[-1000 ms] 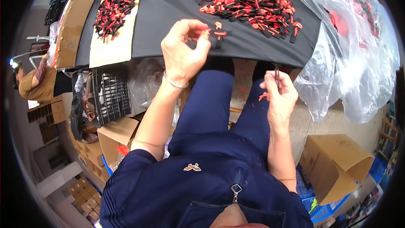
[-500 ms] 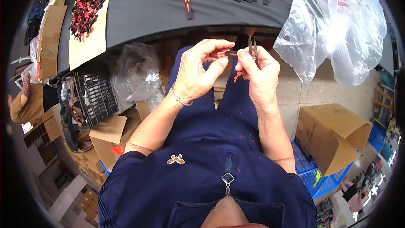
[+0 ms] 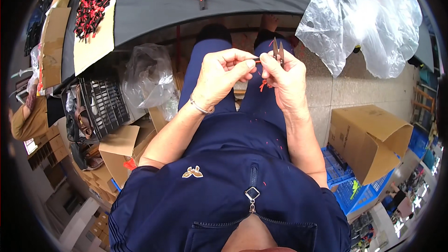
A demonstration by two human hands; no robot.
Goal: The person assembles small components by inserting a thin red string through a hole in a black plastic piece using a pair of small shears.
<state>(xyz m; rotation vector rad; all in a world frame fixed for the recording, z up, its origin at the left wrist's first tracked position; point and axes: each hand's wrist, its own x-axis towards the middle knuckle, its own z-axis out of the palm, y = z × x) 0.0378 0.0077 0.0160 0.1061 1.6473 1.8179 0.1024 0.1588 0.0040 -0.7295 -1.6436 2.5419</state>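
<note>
Small red-and-black strip (image 3: pixel 255 60) lies sideways between both hands, over the lap.
Left hand (image 3: pixel 223 75) pinches it; right hand (image 3: pixel 285 75) holds small metal snips (image 3: pixel 278 49) touching its end.

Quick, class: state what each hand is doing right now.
Left hand: pinching a small red piece.
Right hand: gripping thread snips.

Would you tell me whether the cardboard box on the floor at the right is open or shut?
Open: the box lies tipped, its flaps spread toward the lower right.
</note>
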